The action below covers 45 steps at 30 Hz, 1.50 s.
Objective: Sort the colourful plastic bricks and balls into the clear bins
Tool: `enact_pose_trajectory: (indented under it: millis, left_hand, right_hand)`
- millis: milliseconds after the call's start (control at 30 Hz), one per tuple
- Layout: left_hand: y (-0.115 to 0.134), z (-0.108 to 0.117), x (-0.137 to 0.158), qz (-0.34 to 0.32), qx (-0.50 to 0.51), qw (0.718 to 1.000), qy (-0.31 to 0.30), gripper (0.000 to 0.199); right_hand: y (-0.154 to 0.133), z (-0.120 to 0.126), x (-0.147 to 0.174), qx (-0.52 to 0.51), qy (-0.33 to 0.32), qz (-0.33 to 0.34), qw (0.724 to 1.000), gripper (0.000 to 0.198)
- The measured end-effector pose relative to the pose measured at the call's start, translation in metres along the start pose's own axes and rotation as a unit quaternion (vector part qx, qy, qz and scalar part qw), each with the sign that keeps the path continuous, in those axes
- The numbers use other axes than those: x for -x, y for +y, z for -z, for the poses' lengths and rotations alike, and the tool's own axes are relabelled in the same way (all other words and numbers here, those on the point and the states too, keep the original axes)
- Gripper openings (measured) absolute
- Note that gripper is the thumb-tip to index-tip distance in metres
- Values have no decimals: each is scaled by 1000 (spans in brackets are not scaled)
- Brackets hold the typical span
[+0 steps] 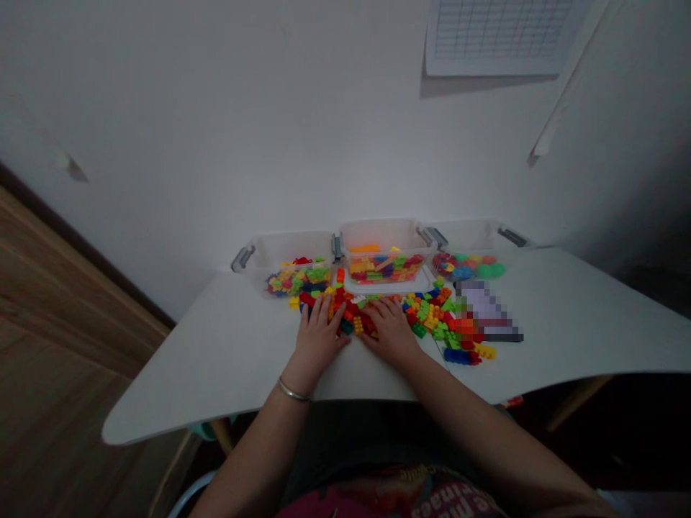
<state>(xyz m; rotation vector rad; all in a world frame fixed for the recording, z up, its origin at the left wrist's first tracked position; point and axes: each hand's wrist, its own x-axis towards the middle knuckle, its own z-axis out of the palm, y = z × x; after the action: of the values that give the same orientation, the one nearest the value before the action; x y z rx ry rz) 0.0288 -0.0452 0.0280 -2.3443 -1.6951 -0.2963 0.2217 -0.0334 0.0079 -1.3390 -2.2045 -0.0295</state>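
Loose toy building bricks in red, yellow, green, blue and orange lie heaped across the middle of the white table. My left hand, a bangle at its wrist, rests with fingers spread on the left part of the heap. Beside it my right hand lies over the bricks, fingers stretched forward and apart. A yellow brick shows between the two hands. Some bricks are hidden under the fingers, and neither hand visibly grips one.
Three clear plastic bins line the wall: the left bin and middle bin hold small bricks, the right bin coloured round pieces. A blurred flat device lies right of the heap. The table's front edge curves near my body.
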Motion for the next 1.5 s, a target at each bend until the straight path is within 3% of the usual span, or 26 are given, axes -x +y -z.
enact_pose_trajectory:
  millis: [167, 467, 800, 1033, 1233, 1367, 1500]
  left_hand:
    - [8, 1, -14, -3, -9, 1000, 16, 70]
    - [0, 3, -29, -77, 51, 996, -6, 54]
    - [-1, 1, -26, -113, 105, 987, 44, 38]
    - [-2, 4, -26, -134, 132, 979, 83, 51]
    - [-1, 4, -32, -188, 161, 958, 145, 23]
    - [0, 2, -33, -143, 231, 949, 157, 18]
    - [1, 4, -39, -9, 372, 911, 178, 17]
  right_hand:
    - [1, 2, -2, 2, -7, 5, 1000, 45]
    - [1, 3, -6, 1, -11, 5, 1000, 41]
    - [3, 0, -11, -65, 25, 11, 997, 36]
    - [9, -2, -14, -140, 77, -2, 987, 34]
    - [12, -2, -13, -158, 86, 4, 984, 28]
    - [11, 1, -13, -158, 73, 1, 985, 31]
    - [9, 5, -11, -170, 77, -4, 982, 34]
